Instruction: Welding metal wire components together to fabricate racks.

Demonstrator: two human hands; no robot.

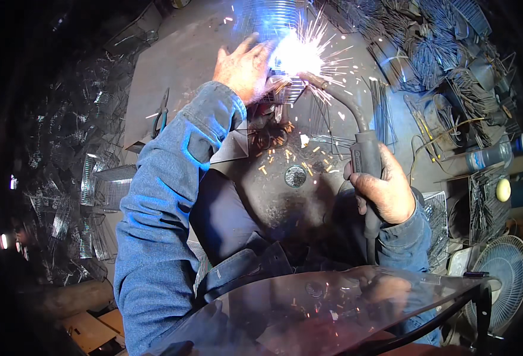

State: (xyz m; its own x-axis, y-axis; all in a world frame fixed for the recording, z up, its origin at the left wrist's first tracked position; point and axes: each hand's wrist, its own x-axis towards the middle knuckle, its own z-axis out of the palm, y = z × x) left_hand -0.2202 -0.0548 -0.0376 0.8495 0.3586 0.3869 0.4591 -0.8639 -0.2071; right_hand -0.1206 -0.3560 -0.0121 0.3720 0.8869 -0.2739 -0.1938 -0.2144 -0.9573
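My right hand (386, 190) grips the dark handle of a welding torch (365, 157); its curved neck reaches up to a bright white arc (297, 54) throwing sparks. My left hand (243, 68), fingers spread, presses flat on a wire grid piece (285, 92) just left of the arc. Both arms wear blue sleeves. The work lies on a dark metal table (178, 59). The wire piece under the glare is mostly washed out.
Blue-handled pliers (161, 113) lie on the table's left. Bundles of cut wire rods (427, 53) pile at the right, with a plastic bottle (498, 153) and a white fan (504, 273). Stacked wire baskets (104, 184) fill the left. A clear visor (332, 308) crosses the bottom.
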